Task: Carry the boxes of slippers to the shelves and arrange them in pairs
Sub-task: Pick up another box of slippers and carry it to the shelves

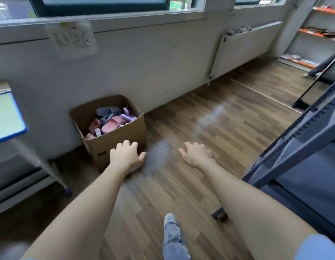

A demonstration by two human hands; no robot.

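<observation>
Nearby, the cardboard box (112, 145) of slippers (114, 121) sits on the wood floor (209, 119) by the wall, dark shelving (303, 147) to the right. The left hand (126, 155) and right hand (195, 154) reach out loose-fingered, gripping nothing.

This looks like a shop's stockroom or back room, not a home. A dark metal shelving rack (303, 137) with perforated uprights stands at the right edge of the wood-look floor (228, 128). Orange wall shelves (313, 32) in the far right corner carry goods. An open cardboard box (106, 143) heaped with pink and purple slippers (114, 122) sits against the white wall, below a handwritten paper sign (71, 39).
</observation>
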